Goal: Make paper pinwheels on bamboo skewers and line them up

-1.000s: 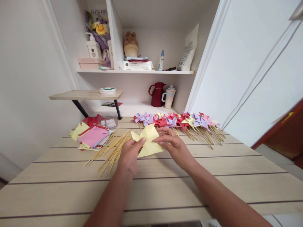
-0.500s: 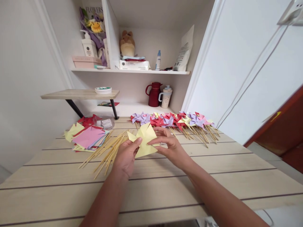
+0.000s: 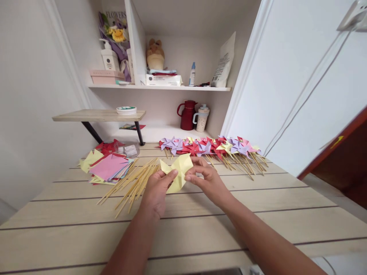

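A yellow paper piece, partly folded into pinwheel flaps, is held just above the wooden table. My left hand pinches its lower left part with the thumb on top. My right hand grips its right side with fingers curled over a flap. To the left of my left hand lies a loose bundle of wooden sticks. A stack of coloured paper squares sits further left.
A row of finished pinwheels on sticks lies along the back of the table. Behind stand a red jug and a white mug. A small raised shelf stands at the back left. Wall shelves above hold bottles and boxes.
My right hand has folded the yellow paper's right flap inward, so the piece looks narrower. Both hands stay at the same spot above the table.
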